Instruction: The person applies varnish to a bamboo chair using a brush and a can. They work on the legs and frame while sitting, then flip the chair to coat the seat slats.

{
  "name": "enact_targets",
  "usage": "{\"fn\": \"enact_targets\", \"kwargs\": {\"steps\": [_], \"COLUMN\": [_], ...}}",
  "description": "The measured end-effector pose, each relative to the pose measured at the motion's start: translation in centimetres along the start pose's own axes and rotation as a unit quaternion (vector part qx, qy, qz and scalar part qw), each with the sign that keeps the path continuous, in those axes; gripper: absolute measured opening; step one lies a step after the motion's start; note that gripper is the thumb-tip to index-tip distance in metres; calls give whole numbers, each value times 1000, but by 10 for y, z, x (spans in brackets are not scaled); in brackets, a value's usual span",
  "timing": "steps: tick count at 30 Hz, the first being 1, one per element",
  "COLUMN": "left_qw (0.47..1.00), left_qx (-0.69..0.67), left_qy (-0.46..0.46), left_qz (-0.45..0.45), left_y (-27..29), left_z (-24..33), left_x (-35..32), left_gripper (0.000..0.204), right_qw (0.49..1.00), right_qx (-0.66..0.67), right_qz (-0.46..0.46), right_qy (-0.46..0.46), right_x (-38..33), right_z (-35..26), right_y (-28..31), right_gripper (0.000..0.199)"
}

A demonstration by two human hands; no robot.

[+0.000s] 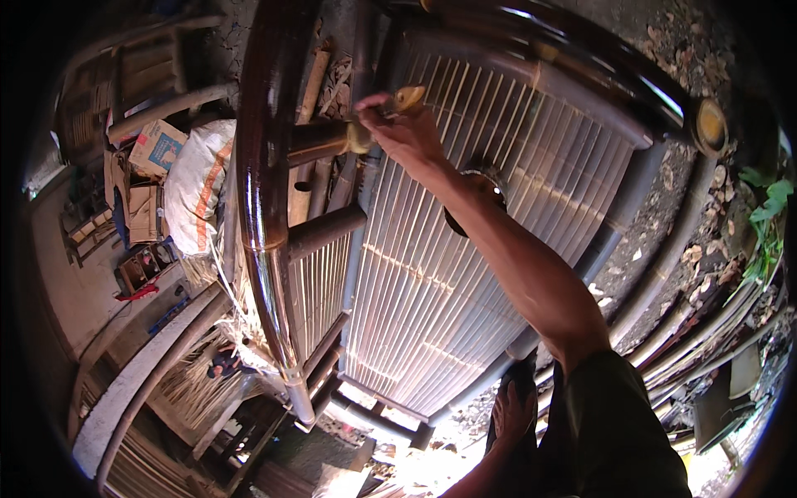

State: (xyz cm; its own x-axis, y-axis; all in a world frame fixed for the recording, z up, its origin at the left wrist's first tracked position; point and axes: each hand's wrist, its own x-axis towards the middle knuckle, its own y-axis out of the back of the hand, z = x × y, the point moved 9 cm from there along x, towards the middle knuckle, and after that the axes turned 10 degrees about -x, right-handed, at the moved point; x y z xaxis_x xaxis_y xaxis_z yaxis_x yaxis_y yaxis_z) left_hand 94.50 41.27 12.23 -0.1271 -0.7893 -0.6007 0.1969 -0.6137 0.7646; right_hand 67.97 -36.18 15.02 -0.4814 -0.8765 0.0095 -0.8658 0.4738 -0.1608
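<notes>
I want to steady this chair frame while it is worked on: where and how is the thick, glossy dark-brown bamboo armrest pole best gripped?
Probably on the glossy dark-brown bamboo armrest pole along its bare mid-length, between the crossbars joining it. Come from the outer, left side: the slatted seat and crossbars crowd the inner side, and the right hand works there. Its round shaft suits a full wrap.
</notes>
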Motion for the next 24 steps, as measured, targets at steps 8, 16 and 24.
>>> {"fn": "enact_targets", "kwargs": {"steps": [8, 16, 24], "left_qw": [945, 948, 931], "left_qx": [-218, -226, -276], "left_qy": [209, 215, 238], "left_qz": [-128, -68, 11], "left_y": [192, 181, 172], "left_z": [115, 109, 105], "left_x": [131, 129, 122], "left_gripper": [65, 60, 57], "right_qw": [927, 955, 955], "right_qx": [-332, -210, -201], "right_qz": [-169, 204, 209], "right_qy": [-31, 39, -67], "right_x": [18, 86, 60], "right_z": [52, 82, 33], "right_y": [-21, 90, 46], "right_gripper": [24, 19, 9]}}
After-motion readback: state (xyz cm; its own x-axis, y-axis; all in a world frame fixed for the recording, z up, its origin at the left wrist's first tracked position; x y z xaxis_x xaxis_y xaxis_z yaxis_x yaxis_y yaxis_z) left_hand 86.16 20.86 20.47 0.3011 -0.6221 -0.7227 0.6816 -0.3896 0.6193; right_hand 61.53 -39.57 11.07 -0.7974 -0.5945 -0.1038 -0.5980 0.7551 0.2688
